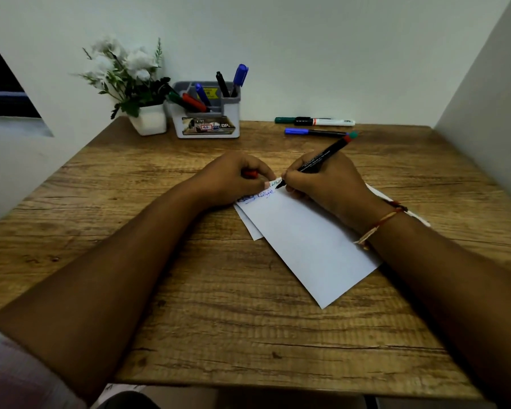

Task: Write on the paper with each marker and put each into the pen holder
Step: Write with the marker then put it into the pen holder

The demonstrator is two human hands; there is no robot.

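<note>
My right hand grips a black marker with a red end, its tip touching the top of the white paper. Blue and dark scribbles show on the paper near the tip. My left hand rests on the paper's upper left corner and holds a red cap in its curled fingers. The grey and white pen holder stands at the back of the desk with several markers in it. Three more markers lie on the desk at the back right: a green one, a white one and a blue one.
A white pot of white flowers stands left of the pen holder. The wooden desk meets a wall at the back and another on the right. A second sheet pokes out under the paper.
</note>
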